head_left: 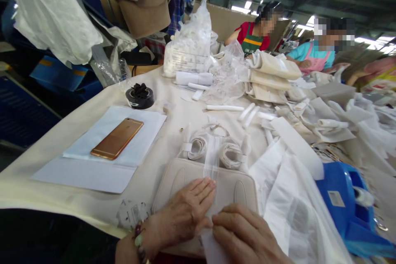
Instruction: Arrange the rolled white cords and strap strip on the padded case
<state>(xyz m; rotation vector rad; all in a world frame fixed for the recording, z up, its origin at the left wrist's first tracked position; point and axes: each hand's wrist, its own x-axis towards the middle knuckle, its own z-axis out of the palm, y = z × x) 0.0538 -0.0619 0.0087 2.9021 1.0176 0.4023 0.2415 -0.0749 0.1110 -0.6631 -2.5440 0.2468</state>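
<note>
Matt beige pad [185, 177], probably cloth

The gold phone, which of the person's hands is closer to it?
Left. The left hand rests on the beige pad, just below and right of the gold phone. The right hand sits farther right, pinching the clear strip.

Right hand [247, 235] cut off by bottom edge. Both hands cover near rim of beige pad [185, 177]. Label on blue bin [349, 198], right: print too small to read.
</note>
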